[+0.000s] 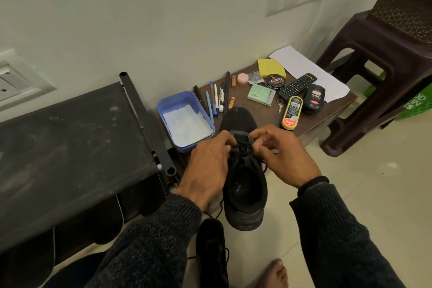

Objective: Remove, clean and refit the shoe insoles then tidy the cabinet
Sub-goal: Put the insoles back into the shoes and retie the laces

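Note:
A black sneaker sits toe-away from me, its toe over the low brown table. My left hand and my right hand both pinch the black laces near the tongue, fingers curled. The shoe's dark opening faces up; I cannot tell whether an insole lies inside. A second black shoe lies on the floor below, between my sleeves.
A black shoe rack stands at left. On the table lie a blue tub, pens, a polish tin, a remote and polish bottles. A brown stool stands at right. My bare foot is below.

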A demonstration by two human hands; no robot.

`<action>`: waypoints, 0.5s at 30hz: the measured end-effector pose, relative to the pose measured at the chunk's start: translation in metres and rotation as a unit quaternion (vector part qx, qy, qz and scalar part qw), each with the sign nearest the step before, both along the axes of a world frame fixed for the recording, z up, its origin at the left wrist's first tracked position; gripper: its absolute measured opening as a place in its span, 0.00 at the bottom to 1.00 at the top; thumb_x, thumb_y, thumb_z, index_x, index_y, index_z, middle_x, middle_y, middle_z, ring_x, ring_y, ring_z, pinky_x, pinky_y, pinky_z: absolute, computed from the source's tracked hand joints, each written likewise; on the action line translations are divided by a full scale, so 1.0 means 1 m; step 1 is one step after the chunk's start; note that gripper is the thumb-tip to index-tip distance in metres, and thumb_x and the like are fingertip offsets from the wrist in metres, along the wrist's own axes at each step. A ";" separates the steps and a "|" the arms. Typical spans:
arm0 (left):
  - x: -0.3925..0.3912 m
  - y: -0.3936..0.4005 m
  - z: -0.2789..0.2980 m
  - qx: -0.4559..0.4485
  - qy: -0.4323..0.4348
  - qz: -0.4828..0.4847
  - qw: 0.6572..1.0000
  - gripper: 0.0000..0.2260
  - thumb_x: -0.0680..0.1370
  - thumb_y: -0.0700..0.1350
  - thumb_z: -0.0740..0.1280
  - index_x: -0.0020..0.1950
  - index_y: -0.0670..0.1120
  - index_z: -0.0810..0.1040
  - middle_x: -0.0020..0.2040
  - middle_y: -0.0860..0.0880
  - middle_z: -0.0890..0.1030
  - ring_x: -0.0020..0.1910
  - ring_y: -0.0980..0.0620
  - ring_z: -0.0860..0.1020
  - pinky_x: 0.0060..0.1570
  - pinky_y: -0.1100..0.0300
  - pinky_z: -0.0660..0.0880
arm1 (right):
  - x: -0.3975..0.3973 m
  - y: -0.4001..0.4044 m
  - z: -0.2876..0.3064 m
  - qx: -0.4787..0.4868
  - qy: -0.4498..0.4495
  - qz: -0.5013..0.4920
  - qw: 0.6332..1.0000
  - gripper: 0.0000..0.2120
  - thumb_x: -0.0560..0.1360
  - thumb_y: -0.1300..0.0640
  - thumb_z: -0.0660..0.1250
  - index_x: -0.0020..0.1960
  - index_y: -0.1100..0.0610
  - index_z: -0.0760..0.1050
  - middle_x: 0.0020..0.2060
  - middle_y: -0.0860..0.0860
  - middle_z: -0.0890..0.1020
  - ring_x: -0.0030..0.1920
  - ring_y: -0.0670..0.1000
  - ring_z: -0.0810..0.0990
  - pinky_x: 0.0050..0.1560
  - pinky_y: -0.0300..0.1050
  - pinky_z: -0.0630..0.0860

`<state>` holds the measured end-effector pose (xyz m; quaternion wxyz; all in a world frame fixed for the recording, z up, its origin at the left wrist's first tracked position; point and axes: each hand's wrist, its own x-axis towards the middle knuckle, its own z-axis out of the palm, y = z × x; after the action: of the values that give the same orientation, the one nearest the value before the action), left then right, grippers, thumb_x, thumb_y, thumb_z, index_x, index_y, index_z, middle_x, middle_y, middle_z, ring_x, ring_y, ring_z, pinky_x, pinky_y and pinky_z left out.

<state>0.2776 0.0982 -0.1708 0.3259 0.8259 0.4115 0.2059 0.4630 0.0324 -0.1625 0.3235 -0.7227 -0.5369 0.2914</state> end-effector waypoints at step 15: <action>0.005 0.005 0.017 0.095 0.101 -0.131 0.982 0.09 0.84 0.48 0.63 0.61 0.52 0.80 0.55 0.50 0.80 0.52 0.52 0.78 0.58 0.54 0.77 | 0.004 0.001 0.001 -0.059 -0.120 0.060 0.989 0.06 0.80 0.58 0.67 0.49 0.46 0.79 0.51 0.43 0.76 0.51 0.43 0.76 0.52 0.42 0.78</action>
<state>0.2827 0.1033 -0.1541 0.2264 0.9164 0.3094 0.1150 0.4667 0.0329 -0.1613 0.1956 -0.7367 -0.5960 0.2527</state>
